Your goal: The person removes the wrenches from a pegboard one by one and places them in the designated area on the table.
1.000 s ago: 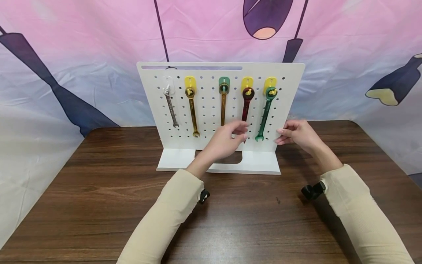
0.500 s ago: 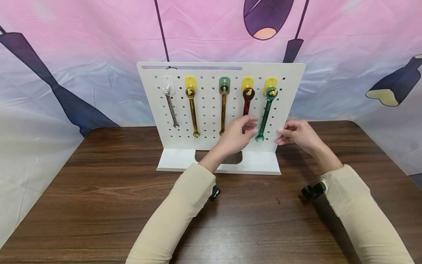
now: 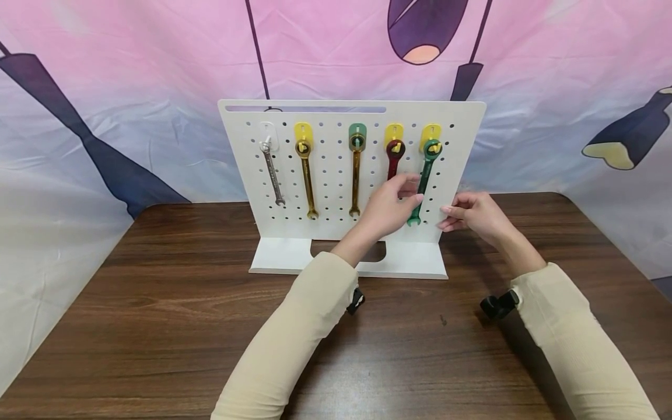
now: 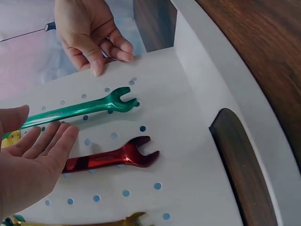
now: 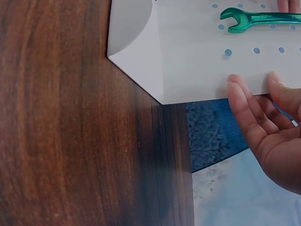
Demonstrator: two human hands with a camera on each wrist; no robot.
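Observation:
A white pegboard (image 3: 336, 201) stands upright with a row of hanging wrenches. At its right end hangs a green wrench (image 4: 80, 109), and a dark red wrench (image 4: 113, 159) hangs beside it. My left hand (image 3: 391, 204) is in front of these two, thumb and fingers apart on either side of the green wrench's shank; I cannot tell whether they touch it. With thumb and fingertips, my right hand (image 3: 475, 216) pinches the board's right edge, low down. Part of the red wrench is hidden behind my left hand in the head view.
Further left on the board hang two gold wrenches (image 3: 356, 181) (image 3: 307, 181) and a small silver wrench (image 3: 272, 175). Yellow, green and clear hooks carry them. The board's base (image 3: 278, 254) sits on a brown wooden table (image 3: 157, 326), with a patterned cloth (image 3: 336, 52) behind.
My left hand has moved right and slightly up, passing from in front of the red wrench to the green wrench. My right hand keeps its place on the board's edge.

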